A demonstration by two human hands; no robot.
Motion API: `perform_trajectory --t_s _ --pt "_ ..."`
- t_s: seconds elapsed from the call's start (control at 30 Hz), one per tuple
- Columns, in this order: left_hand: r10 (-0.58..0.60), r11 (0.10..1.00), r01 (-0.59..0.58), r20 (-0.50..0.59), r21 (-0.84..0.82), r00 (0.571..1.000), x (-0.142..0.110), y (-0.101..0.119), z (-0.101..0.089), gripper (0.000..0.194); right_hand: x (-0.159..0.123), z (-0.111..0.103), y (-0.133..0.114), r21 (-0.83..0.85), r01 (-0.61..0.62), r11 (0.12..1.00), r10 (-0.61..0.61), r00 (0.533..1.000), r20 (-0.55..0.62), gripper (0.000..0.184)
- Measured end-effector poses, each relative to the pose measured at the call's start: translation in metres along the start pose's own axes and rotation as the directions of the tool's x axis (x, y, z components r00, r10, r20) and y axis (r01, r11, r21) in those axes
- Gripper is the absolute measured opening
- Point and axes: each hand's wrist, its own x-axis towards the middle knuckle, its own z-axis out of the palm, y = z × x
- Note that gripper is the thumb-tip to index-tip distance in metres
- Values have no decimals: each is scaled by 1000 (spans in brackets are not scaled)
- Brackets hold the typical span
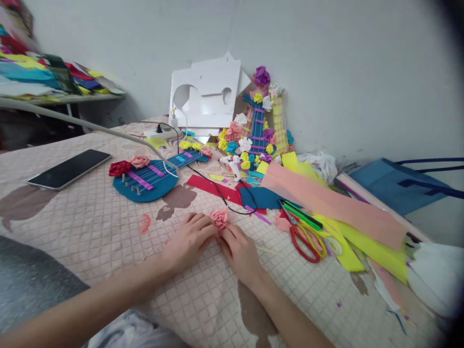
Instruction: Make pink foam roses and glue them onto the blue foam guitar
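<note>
My left hand (189,240) and my right hand (239,251) meet over the quilted cover, and both pinch a small pink crepe-paper flower (220,218) between their fingertips. The flower stands just above the fingers. A blue foam guitar (154,176) with purple stripes and a red and a pink paper rose lies a little beyond my left hand. Red-handled scissors (302,239) rest to the right of my right hand.
A phone (68,167) lies at the left. A white glue gun (234,165) and its black cord sit behind the flower. More flower-covered guitars (259,125) lean on the wall. Pink and yellow foam sheets (340,208) and a blue bag (398,186) fill the right.
</note>
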Motion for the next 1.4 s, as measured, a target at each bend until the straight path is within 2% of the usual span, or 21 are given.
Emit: perform_trajectory --t_s 0.13,0.37,0.6,0.83,1.03,1.17,1.4 --pt "73 993 -71 -16 91 997 0 0 -1 15 0 1 1 -16 -1 1000 1 1000 -14 10" --pt "32 994 -33 13 105 999 -1 1 -1 12 -2 1 2 -23 19 1000 -19 1000 -11 9" --pt "6 991 -9 24 134 1000 -3 4 -1 21 -1 0 -1 -35 66 997 -65 998 5 18" --pt "-33 993 32 10 118 999 -3 4 -1 17 -3 3 -1 -47 36 998 -34 999 31 19" --pt "6 983 -5 -4 186 1000 -5 4 -1 20 -5 5 -1 -28 11 1000 -13 998 -62 13" --pt "7 979 -2 -22 203 1000 -6 6 -1 20 -5 3 -1 -48 50 998 -53 998 -43 17" --pt "-7 977 13 -30 212 1000 -4 7 -3 17 -6 4 -1 -62 19 998 -21 999 -27 15"
